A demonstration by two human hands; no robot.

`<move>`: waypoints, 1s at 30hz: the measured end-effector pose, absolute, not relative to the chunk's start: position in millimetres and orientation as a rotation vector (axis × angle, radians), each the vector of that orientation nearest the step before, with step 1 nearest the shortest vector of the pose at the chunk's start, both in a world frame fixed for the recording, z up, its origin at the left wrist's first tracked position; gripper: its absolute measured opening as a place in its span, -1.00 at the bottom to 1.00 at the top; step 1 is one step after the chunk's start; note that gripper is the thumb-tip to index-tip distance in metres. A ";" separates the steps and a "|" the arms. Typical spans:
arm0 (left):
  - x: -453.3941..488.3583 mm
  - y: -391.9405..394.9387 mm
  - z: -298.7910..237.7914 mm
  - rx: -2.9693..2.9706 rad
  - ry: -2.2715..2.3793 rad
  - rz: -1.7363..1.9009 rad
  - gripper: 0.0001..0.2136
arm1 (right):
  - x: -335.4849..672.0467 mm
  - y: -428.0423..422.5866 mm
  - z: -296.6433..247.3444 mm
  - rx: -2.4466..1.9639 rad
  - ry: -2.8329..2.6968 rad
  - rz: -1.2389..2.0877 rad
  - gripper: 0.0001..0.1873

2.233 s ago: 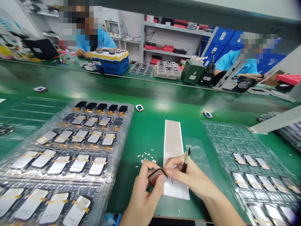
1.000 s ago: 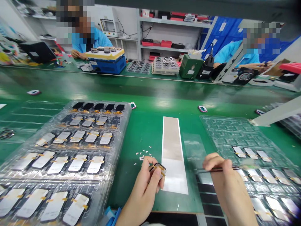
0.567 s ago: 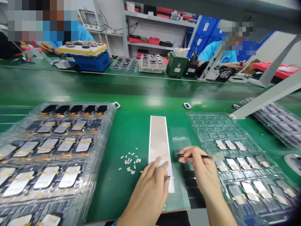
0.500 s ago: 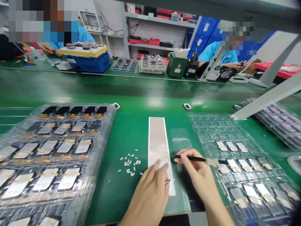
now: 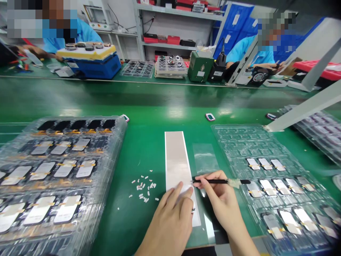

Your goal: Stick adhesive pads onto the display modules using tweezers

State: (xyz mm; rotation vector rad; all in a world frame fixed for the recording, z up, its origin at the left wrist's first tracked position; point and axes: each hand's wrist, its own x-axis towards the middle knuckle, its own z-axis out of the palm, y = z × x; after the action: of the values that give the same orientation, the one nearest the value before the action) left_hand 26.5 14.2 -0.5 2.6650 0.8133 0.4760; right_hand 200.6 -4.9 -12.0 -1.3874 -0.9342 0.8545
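From the head camera, looking down across a green assembly counter (image 5: pixel 149 149) toward its near edge: left hand (image 5: pixel 170 222) low and palm-down, wrist at the bottom of the frame, fingers close together and slanting up to the right, fingertips (image 5: pixel 186 190) resting on the lower end of a long white-and-grey strip (image 5: pixel 176 160). Beside the thumb, a small metallic glint (image 5: pixel 193 210) just showing from under the hand; whatever lies there stays hidden, so no telling if that hand grips anything. Right hand (image 5: pixel 222 201) just beside it, forearm rising from the bottom edge, thumb and fingers pinched narrow around a slim black pointed tool (image 5: pixel 213 181), held level, tip aimed left just off the strip's edge, a pale tuft (image 5: pixel 234 183) on the shaft. Above that hand, a clear film sheet (image 5: pixel 205 158). Left of the strip, scattered white bits (image 5: pixel 142 188), then stacked clear trays (image 5: pixel 117 149) of display panels. Toward the right counter edge, a clear tray (image 5: pixel 234 142) with panels (image 5: pixel 289 222) in its nearer rows. Farther along, small pink-framed pieces (image 5: pixel 210 117).
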 end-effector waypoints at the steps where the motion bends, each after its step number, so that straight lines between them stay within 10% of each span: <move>1: 27.5 14.0 -0.8 2.682 0.821 0.496 -0.80 | 200.7 -4.4 -11.8 -1.384 -0.930 0.859 -0.71; 20: 33.2 12.6 -4.4 2.609 0.879 0.711 -0.79 | 206.2 -5.2 -3.0 -1.289 -0.744 0.917 -0.71; 30: 17.5 18.7 12.9 1.225 0.937 0.869 -0.82 | 180.1 -15.8 18.7 -1.108 -0.733 0.600 -0.84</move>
State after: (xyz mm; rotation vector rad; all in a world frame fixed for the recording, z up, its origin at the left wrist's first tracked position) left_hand 17.5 18.7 12.9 1.2249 0.9371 0.8693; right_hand 180.1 -15.8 18.7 -1.1077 -0.7325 0.6004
